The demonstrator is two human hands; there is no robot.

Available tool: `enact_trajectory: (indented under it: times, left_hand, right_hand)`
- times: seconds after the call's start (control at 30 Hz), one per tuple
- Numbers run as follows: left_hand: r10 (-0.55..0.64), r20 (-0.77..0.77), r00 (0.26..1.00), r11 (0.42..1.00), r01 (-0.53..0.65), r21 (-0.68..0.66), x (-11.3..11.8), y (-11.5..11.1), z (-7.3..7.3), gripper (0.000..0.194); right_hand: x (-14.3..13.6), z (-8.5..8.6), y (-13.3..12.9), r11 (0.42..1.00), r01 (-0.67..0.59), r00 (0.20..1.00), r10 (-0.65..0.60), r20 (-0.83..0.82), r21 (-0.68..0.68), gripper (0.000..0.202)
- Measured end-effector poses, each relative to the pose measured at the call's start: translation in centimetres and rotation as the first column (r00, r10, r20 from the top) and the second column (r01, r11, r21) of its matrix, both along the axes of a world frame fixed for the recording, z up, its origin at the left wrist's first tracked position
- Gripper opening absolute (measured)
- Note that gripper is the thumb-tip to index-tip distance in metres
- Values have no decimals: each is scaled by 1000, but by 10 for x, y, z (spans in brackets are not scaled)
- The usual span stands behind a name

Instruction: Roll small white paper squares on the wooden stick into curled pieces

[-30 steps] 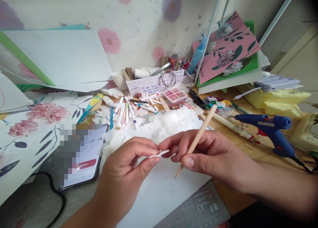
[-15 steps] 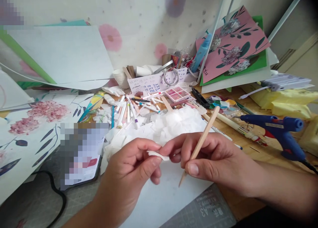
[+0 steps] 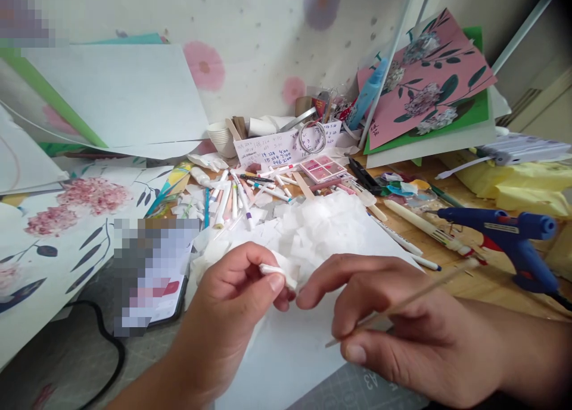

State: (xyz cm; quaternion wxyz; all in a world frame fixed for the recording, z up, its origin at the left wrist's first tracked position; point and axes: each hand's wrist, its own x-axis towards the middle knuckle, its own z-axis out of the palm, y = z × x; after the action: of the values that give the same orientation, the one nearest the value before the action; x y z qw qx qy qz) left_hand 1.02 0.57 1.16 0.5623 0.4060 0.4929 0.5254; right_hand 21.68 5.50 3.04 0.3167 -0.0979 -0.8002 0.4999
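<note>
Between the thumb and fingers of my left hand (image 3: 241, 306) is a small folded piece of white tissue paper (image 3: 277, 271). My right hand (image 3: 393, 320) pinches a thin wooden stick (image 3: 409, 301) between thumb and fingers; its narrow end points down and left, and its other end reaches up to the right. The right index fingertip is close to the tissue piece but apart from it. Just beyond my hands lies a heap of white tissue pieces (image 3: 333, 225). Beneath them is a sheet of white paper (image 3: 286, 362) on a grey cutting mat (image 3: 353, 392).
A blue glue gun (image 3: 513, 225) lies at the right. Several markers (image 3: 241, 198) and a pink palette (image 3: 322, 168) fill the back. At the left are a phone (image 3: 156, 285), a black cable (image 3: 118, 344) and a flower picture (image 3: 93, 198). A pink flower card (image 3: 415, 88) leans back right.
My right hand has drawn away from the tissue piece, to the right and down. The wooden stick has tipped from steep to slanting right. My left hand still pinches the tissue.
</note>
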Motion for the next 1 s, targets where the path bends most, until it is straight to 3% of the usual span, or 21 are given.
enact_trajectory:
  times: [0.2,0.43,0.67,0.8,1.0]
  left_hand:
    - [-31,24,999,999,31,-32,-2,0,-2,17]
    - [-55,24,998,998,54,35,-1,0,-2,22]
    - [-47,64,997,998,49,-29,2,2,-2,19]
    - [-48,101,994,998,53,-38,2,3,-2,16]
    - [-33,138,990,998,41,-52,2,2,4,12]
  right_hand:
    - [2,4,-1,992,4,1000,-5,9,129,11]
    - [2,0,2,954,38,988,-81,133,298,7]
    - [2,-2,4,839,3,994,-64,93,544,12]
    - [1,-4,7,819,-14,984,-91,154,573,13]
    - [6,-9,7,852,14,982,-110,153,523,8]
